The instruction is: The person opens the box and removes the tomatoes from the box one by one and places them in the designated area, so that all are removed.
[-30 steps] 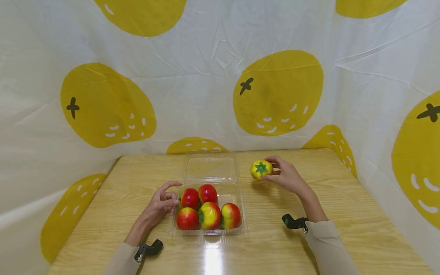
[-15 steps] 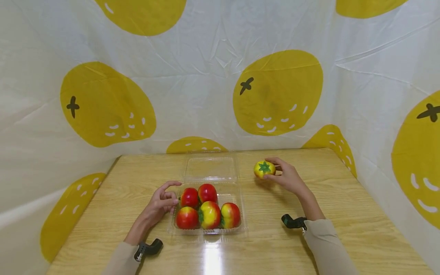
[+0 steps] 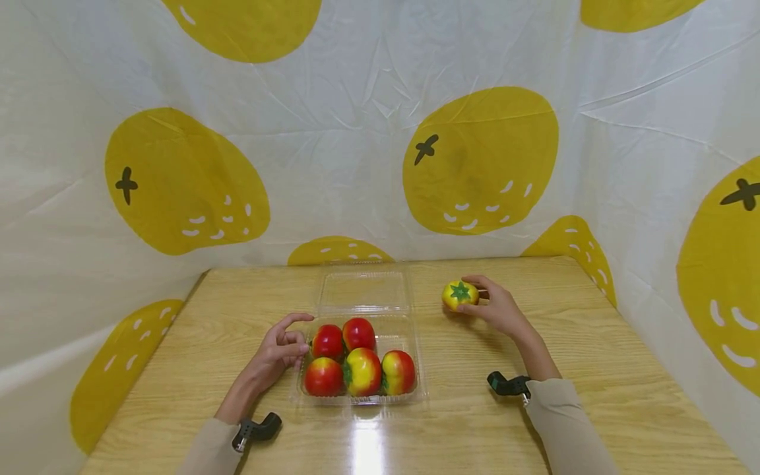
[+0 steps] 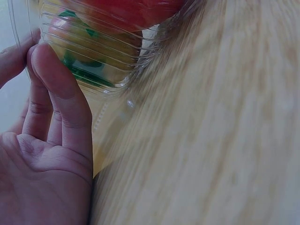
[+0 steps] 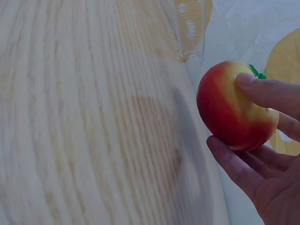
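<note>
The right hand (image 3: 501, 310) holds a red and yellow fruit (image 3: 460, 295) by its sides, green star-shaped leaves facing up, right of the clear container. In the right wrist view, the thumb and fingers of the hand (image 5: 276, 164) grip the fruit (image 5: 234, 105) above the wood surface. An open clear plastic container (image 3: 388, 321) stands at the centre with several red and yellow fruits (image 3: 363, 372) inside. At its left edge, the left hand (image 3: 270, 353) pinches the rim; the left wrist view shows that hand's (image 4: 51, 140) thumb and finger on the ribbed plastic wall (image 4: 101, 35).
The container's hinged lid (image 3: 365, 291) lies open behind it on the wooden table (image 3: 475, 429). A white cloth printed with yellow fruit shapes (image 3: 481, 161) surrounds the back and sides. Black wrist-worn devices (image 3: 261, 429) are on both arms.
The right hand has moved slightly right and a little nearer the person with the fruit in its grip. The left hand and the container have stayed in place.
</note>
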A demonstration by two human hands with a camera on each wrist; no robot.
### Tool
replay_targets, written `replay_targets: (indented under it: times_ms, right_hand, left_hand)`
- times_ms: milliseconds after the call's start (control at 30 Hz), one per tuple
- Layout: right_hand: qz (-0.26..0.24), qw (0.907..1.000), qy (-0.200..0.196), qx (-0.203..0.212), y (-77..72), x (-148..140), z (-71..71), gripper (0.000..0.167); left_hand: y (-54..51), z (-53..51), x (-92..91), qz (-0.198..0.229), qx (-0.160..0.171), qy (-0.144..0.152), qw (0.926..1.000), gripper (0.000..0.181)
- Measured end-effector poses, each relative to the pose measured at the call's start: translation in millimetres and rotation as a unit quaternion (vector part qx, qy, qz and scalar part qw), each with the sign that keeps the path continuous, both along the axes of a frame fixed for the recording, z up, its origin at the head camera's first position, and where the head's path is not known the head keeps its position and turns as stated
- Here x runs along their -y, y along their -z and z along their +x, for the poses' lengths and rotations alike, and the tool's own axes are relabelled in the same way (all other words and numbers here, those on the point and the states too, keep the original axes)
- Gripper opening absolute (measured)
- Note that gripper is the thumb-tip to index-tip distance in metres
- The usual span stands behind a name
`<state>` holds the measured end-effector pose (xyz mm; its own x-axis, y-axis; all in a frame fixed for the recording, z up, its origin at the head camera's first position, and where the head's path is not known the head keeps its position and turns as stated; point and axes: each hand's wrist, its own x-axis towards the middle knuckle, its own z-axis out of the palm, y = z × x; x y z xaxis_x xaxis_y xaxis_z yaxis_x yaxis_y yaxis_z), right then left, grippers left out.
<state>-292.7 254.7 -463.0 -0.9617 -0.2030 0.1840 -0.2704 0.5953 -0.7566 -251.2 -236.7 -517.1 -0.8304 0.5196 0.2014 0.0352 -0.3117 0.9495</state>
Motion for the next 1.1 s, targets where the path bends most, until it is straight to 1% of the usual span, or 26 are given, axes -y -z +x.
replay_targets:
  times_ms: [233, 467, 833, 1100]
  right_hand:
    - [-0.004, 0.9999, -0.003, 0.009, 2.8, 0.9, -3.4, 0.065]
    - [-0.007, 0.9999, -0.008, 0.006, 3.3, -0.5, -5.0, 0.064]
    - [-0.009, 0.9999, -0.011, 0.005, 7.7, -2.5, -5.3, 0.064]
    - [-0.006, 0.9999, -0.010, 0.008, 9.7, -2.8, -5.9, 0.064]
  left_hand:
    - [-1.9, -0.3, -0.1, -0.002, 0.001, -0.003, 1.0000, 0.052]
    - [-3.7, -1.1, -0.3, -0.010, 0.003, -0.010, 0.9999, 0.052]
    - [-2.8, 2.4, -0.8, -0.019, -0.001, -0.012, 0.9998, 0.050]
    - [-3.1, 2.9, -1.4, -0.014, 0.001, -0.009, 0.9999, 0.050]
